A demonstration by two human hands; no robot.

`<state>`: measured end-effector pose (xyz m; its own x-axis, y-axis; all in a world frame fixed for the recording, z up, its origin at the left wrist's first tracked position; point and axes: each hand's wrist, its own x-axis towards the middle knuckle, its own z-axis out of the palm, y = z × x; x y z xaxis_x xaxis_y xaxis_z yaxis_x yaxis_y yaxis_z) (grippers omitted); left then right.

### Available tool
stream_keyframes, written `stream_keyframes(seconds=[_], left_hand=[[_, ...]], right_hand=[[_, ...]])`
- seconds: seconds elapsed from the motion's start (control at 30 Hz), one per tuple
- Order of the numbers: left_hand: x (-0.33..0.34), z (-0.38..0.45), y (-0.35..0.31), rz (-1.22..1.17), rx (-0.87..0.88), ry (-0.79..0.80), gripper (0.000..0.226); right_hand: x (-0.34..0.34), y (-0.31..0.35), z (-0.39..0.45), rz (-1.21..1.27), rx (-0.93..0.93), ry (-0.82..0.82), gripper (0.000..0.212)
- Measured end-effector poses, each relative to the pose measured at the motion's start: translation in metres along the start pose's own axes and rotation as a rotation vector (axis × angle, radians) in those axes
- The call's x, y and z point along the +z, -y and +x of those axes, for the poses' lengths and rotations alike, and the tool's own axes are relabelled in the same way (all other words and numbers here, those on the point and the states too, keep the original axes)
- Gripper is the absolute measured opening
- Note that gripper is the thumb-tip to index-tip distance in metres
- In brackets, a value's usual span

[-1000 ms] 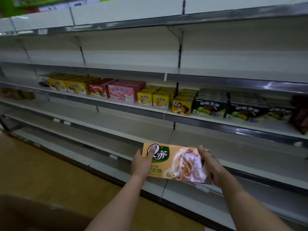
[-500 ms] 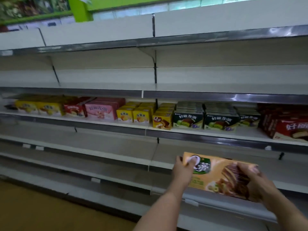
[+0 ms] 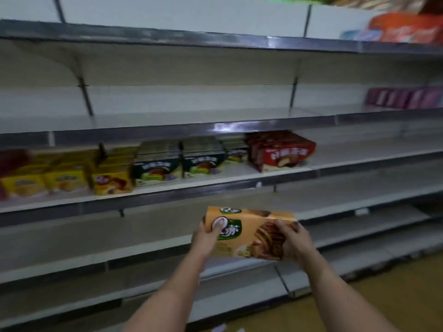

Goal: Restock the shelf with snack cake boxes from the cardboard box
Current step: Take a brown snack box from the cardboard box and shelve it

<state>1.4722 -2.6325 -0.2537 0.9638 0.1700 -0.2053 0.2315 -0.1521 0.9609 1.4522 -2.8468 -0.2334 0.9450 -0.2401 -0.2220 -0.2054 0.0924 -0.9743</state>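
I hold an orange snack cake box [image 3: 249,232] with a green logo and a chocolate cake picture, in front of the lower shelves. My left hand [image 3: 207,237] grips its left end, thumb over the front. My right hand [image 3: 293,239] grips its right end. The stocked shelf [image 3: 239,185] above carries yellow boxes [image 3: 64,179], dark green boxes [image 3: 157,168] and red boxes [image 3: 282,152]. The cardboard box is out of view.
Bare white shelves run above and below the stocked row, and the stocked shelf is bare to the right of the red boxes. Purple packs [image 3: 405,98] and orange packs [image 3: 405,28] sit at the upper right. Yellowish floor [image 3: 383,295] shows at the bottom right.
My view has swung to the right along the shelving, so the red boxes now sit near the middle. Both hands keep hold of the orange box.
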Motion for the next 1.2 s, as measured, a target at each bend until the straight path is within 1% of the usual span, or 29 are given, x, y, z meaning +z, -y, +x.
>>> stream_keyframes(seconds=[0.03,0.07,0.1,0.17,0.27,0.37,0.43,0.57,0.6,0.7,0.77,0.83,0.93,1.07,1.2], left_hand=[[0.014,0.005,-0.005,0.001,0.011,0.021,0.048],[0.031,0.009,-0.011,0.002,0.025,0.045,0.045],[0.046,0.013,-0.017,-0.001,0.032,0.067,0.044],[0.079,0.019,-0.029,-0.004,0.044,0.097,0.048],[0.133,0.031,-0.042,0.011,0.063,0.106,0.053],[0.186,0.039,-0.053,0.042,0.082,0.093,0.058],[0.222,0.042,-0.066,0.066,0.099,0.070,0.060],[0.283,0.044,-0.092,0.110,0.125,0.015,0.060],[0.295,0.044,-0.098,0.118,0.131,0.008,0.060],[0.329,0.050,-0.108,0.128,0.135,-0.006,0.064],[0.348,0.058,-0.113,0.133,0.132,-0.025,0.066],[0.365,0.068,-0.118,0.134,0.128,-0.042,0.066],[0.387,0.088,-0.129,0.131,0.111,-0.062,0.065],[0.412,0.121,-0.147,0.132,0.143,-0.071,0.066],[0.431,0.158,-0.166,0.150,0.161,-0.073,0.069]], right_hand=[[-0.013,0.004,0.004,0.000,-0.004,-0.021,0.055],[-0.029,0.007,0.010,0.001,-0.012,-0.030,0.054],[-0.043,0.012,0.015,0.002,-0.012,-0.025,0.047],[-0.074,0.022,0.027,0.022,-0.022,-0.009,0.039],[-0.125,0.032,0.052,0.032,-0.044,-0.008,0.036],[-0.170,0.042,0.076,0.036,-0.053,-0.056,0.037],[-0.200,0.052,0.092,0.029,-0.060,-0.083,0.043],[-0.251,0.065,0.128,0.016,-0.092,-0.115,0.070],[-0.260,0.069,0.136,0.019,-0.095,-0.116,0.069],[-0.280,0.079,0.160,0.029,-0.093,-0.123,0.049],[-0.291,0.083,0.179,-0.004,-0.100,-0.124,0.046],[-0.301,0.087,0.199,-0.048,-0.084,-0.127,0.046],[-0.315,0.096,0.233,-0.087,-0.047,-0.129,0.058],[-0.327,0.111,0.285,-0.126,-0.083,-0.149,0.066],[-0.335,0.128,0.331,-0.277,-0.111,-0.187,0.064]])
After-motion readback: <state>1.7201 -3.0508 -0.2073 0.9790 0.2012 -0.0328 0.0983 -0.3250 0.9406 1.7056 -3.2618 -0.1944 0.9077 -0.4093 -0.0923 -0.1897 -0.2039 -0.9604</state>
